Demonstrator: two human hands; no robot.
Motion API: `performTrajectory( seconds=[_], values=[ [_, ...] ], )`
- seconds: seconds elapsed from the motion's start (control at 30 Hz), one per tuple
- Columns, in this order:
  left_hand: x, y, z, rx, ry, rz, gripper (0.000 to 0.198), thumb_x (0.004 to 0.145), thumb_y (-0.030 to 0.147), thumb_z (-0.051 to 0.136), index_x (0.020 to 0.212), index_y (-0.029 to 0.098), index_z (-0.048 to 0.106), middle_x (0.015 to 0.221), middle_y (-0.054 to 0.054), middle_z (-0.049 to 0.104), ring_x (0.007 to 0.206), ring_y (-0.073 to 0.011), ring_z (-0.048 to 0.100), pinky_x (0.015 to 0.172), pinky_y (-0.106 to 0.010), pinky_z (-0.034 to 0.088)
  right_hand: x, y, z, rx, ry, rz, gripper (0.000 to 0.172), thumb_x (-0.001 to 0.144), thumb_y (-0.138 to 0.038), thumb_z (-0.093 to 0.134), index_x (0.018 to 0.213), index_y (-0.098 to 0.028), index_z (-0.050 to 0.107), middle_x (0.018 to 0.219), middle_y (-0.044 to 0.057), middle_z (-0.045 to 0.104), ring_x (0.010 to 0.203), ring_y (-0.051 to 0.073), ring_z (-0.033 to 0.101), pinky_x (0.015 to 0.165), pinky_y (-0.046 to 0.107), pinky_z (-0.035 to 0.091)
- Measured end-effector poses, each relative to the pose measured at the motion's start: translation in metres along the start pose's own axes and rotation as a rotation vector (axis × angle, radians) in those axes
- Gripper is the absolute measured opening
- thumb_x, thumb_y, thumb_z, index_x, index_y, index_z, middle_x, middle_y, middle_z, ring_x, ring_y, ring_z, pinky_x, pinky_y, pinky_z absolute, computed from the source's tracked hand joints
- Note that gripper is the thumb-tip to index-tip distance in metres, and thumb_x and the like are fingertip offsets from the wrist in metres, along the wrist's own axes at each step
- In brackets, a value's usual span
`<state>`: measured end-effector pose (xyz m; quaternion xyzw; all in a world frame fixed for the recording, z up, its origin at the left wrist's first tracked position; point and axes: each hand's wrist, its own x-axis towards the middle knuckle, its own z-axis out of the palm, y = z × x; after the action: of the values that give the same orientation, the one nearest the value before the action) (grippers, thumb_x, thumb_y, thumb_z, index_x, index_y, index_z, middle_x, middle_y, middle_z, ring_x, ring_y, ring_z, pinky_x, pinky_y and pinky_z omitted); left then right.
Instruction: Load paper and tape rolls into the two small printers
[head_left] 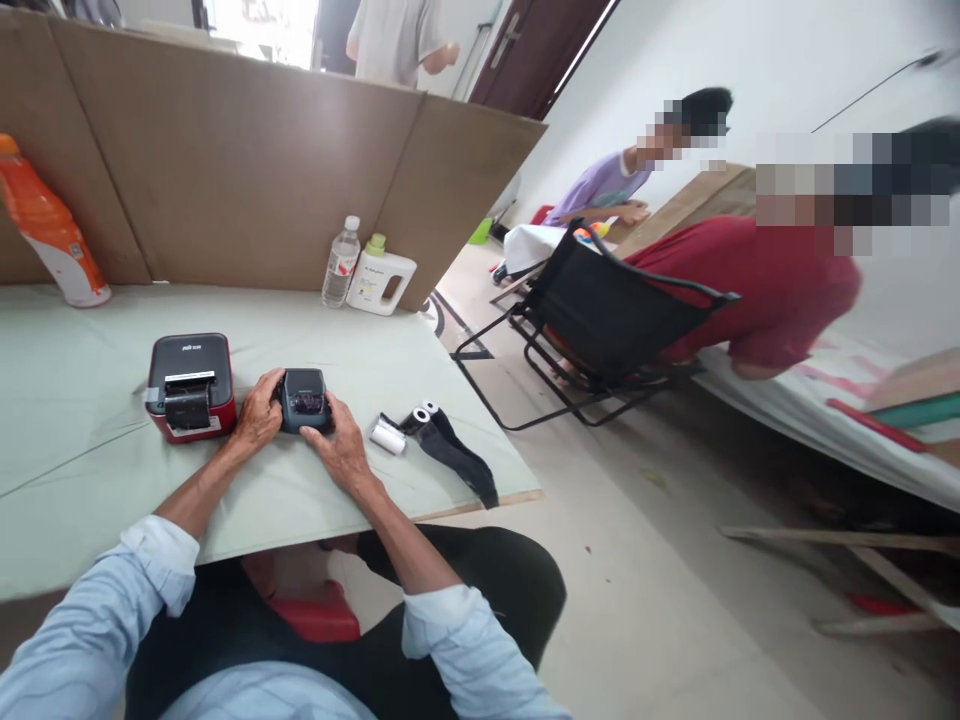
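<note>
A small dark portable printer (305,392) rests on the table between my hands. My left hand (260,412) grips its left side, and my right hand (341,435) is wrapped round its right side. Black material shows at the slot on its top. Left of my left hand stands a larger black and red label printer (191,385) with a dark strip hanging over its front. To the right of my right hand lie a white roll (388,435) and two small rolls of black ribbon (457,455), whose dark tails trail toward the table's right edge.
A pale green cloth covers the table (75,500). Along the cardboard partition (247,160) stand an orange bottle (56,235), a clear water bottle (342,262) and a white jug (382,280). To the right are a black folding chair (622,300) and two seated people; another person stands behind the partition.
</note>
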<state>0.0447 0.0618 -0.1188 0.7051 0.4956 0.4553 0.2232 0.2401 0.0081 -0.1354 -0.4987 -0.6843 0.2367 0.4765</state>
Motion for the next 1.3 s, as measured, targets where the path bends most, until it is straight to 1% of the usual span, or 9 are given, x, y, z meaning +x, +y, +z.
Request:
performTrajectory(
  seconds=[0.13, 0.27, 0.43, 0.5, 0.73, 0.9, 1.0, 1.2, 1.3],
  values=[
    [0.001, 0.000, -0.004, -0.018, -0.011, -0.024, 0.067, 0.073, 0.009, 0.048, 0.138, 0.017, 0.063, 0.147, -0.012, 0.063, 0.140, -0.0280, 0.058, 0.125, -0.050, 0.041, 0.001, 0.000, 0.000, 0.028, -0.005, 0.005, 0.070, 0.091, -0.041, 0.072, 0.153, -0.019, 0.049, 0.145, 0.019, 0.060, 0.135, 0.033, 0.058, 0.115, 0.053, 0.049],
    [0.003, 0.001, -0.010, -0.043, -0.038, -0.067, 0.064, 0.077, 0.011, 0.050, 0.138, 0.020, 0.064, 0.147, -0.010, 0.064, 0.137, -0.0271, 0.060, 0.124, -0.050, 0.044, 0.005, -0.001, -0.007, 0.083, -0.042, -0.004, 0.064, 0.095, -0.040, 0.068, 0.153, -0.021, 0.049, 0.144, 0.017, 0.061, 0.133, 0.030, 0.060, 0.110, 0.049, 0.054],
    [0.011, 0.007, -0.015, -0.040, -0.116, -0.212, 0.063, 0.080, 0.014, 0.052, 0.142, 0.018, 0.062, 0.141, -0.012, 0.068, 0.123, -0.0288, 0.069, 0.115, -0.053, 0.051, 0.020, -0.002, -0.021, 0.085, -0.074, -0.006, 0.060, 0.094, -0.040, 0.070, 0.150, -0.024, 0.053, 0.143, 0.015, 0.062, 0.129, 0.030, 0.062, 0.106, 0.049, 0.056],
    [0.014, 0.010, -0.015, -0.024, -0.125, -0.241, 0.063, 0.080, 0.015, 0.053, 0.142, 0.018, 0.062, 0.142, -0.013, 0.067, 0.121, -0.0295, 0.070, 0.113, -0.054, 0.053, 0.027, -0.001, -0.023, 0.082, -0.088, -0.017, 0.061, 0.093, -0.040, 0.071, 0.149, -0.024, 0.053, 0.143, 0.015, 0.062, 0.128, 0.030, 0.062, 0.106, 0.050, 0.056],
    [0.013, 0.013, -0.013, -0.055, -0.047, -0.101, 0.057, 0.083, 0.016, 0.052, 0.138, 0.019, 0.065, 0.147, -0.011, 0.064, 0.137, -0.0268, 0.060, 0.124, -0.049, 0.043, 0.031, 0.003, -0.021, 0.109, -0.134, -0.040, 0.063, 0.095, -0.041, 0.068, 0.153, -0.026, 0.049, 0.145, 0.015, 0.058, 0.132, 0.029, 0.060, 0.110, 0.050, 0.054],
    [0.010, 0.016, -0.015, -0.096, -0.082, -0.091, 0.054, 0.086, 0.020, 0.053, 0.139, 0.019, 0.065, 0.148, -0.012, 0.063, 0.140, -0.0279, 0.058, 0.126, -0.050, 0.041, 0.029, 0.002, -0.021, 0.118, -0.125, -0.037, 0.063, 0.096, -0.042, 0.067, 0.153, -0.026, 0.047, 0.146, 0.015, 0.056, 0.135, 0.030, 0.057, 0.111, 0.050, 0.053],
    [0.008, 0.020, -0.017, -0.112, -0.106, -0.090, 0.053, 0.087, 0.022, 0.054, 0.140, 0.021, 0.065, 0.151, -0.011, 0.061, 0.145, -0.0286, 0.054, 0.128, -0.051, 0.038, 0.027, 0.001, -0.022, 0.125, -0.125, -0.031, 0.061, 0.097, -0.042, 0.066, 0.153, -0.025, 0.047, 0.147, 0.016, 0.056, 0.137, 0.030, 0.056, 0.112, 0.050, 0.053],
    [0.000, 0.026, -0.020, -0.180, -0.161, -0.110, 0.056, 0.088, 0.027, 0.059, 0.144, 0.023, 0.063, 0.160, -0.012, 0.052, 0.150, -0.0326, 0.047, 0.121, -0.054, 0.047, 0.024, 0.000, -0.024, 0.130, -0.108, -0.039, 0.056, 0.099, -0.039, 0.064, 0.152, -0.025, 0.049, 0.146, 0.015, 0.057, 0.136, 0.029, 0.056, 0.111, 0.051, 0.053],
    [-0.003, 0.029, -0.022, -0.163, -0.182, -0.110, 0.058, 0.087, 0.026, 0.061, 0.144, 0.024, 0.062, 0.162, -0.012, 0.049, 0.152, -0.0328, 0.045, 0.121, -0.054, 0.046, 0.023, 0.000, -0.026, 0.119, -0.102, -0.061, 0.054, 0.101, -0.037, 0.062, 0.152, -0.026, 0.049, 0.146, 0.015, 0.057, 0.135, 0.029, 0.057, 0.110, 0.050, 0.055]
  ],
)
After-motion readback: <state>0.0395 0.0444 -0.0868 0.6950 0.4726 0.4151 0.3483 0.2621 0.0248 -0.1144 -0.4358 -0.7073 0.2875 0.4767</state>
